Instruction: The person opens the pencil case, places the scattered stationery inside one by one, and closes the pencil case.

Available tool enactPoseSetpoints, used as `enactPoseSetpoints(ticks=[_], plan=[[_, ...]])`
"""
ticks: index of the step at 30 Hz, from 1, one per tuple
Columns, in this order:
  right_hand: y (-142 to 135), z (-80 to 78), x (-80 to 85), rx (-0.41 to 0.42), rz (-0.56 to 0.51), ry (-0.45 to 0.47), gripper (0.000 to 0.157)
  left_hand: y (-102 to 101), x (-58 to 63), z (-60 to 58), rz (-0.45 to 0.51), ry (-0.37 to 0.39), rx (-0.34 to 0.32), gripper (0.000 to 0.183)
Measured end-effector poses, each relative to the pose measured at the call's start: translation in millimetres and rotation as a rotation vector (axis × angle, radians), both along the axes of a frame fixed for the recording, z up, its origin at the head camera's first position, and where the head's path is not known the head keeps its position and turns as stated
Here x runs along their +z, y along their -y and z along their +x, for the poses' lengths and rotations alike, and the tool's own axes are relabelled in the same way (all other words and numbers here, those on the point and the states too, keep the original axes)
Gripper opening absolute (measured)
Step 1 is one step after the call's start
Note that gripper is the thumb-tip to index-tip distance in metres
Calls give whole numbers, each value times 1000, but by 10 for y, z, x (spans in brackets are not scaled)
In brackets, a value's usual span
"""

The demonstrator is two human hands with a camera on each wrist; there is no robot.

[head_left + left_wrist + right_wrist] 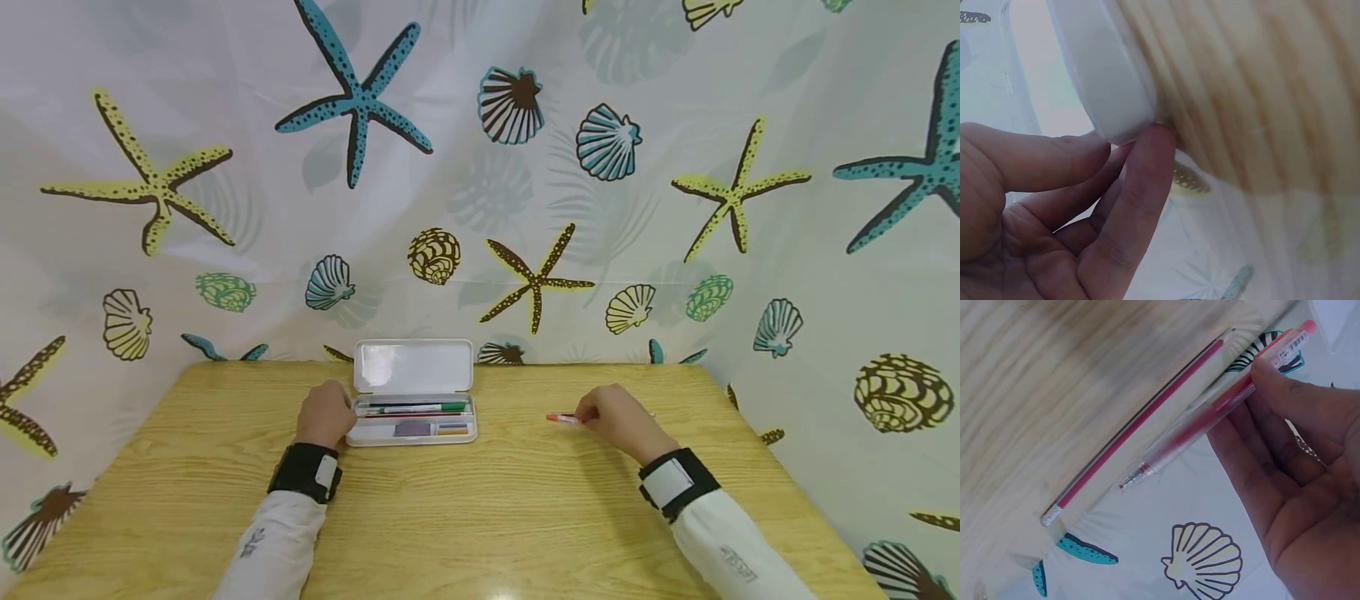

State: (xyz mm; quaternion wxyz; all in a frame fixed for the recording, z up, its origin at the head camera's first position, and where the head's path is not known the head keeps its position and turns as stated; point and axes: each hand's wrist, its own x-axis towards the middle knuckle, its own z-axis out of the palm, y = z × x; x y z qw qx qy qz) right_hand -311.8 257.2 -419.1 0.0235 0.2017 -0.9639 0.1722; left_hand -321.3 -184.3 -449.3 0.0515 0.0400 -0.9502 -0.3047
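An open white pencil case (375, 433) stands at the middle back of the table, its lid (412, 367) raised. My left hand (325, 417) pinches the case's left end between thumb and fingers, as the left wrist view shows at the case's corner (1110, 81). My right hand (618, 422) holds a clear-barrelled red gel pen (1191, 425) near its coral push-button end, the metal tip pointing away from the palm. Beside the pen, a red-and-black pencil (1141, 417) with a metal ferrule lies on the table; in the head view the right hand mostly hides it.
In the case lie a green marker (450, 407), pencils, a purple-grey eraser (412, 429) and a smaller blue, white and orange eraser (452, 430). A curtain (525, 192) with starfish and shells hangs behind the wooden table (480, 517).
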Motion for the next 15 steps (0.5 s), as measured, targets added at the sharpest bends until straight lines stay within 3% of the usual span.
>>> enactPoseSetpoints(ticks=[9,15], plan=[[164,17,102,-13,-7,-30,15,8,29,4,-13,-7,2,22],[288,14,95,-1,-25,-47,15,-3,34,29,-9,-18,-5,28]])
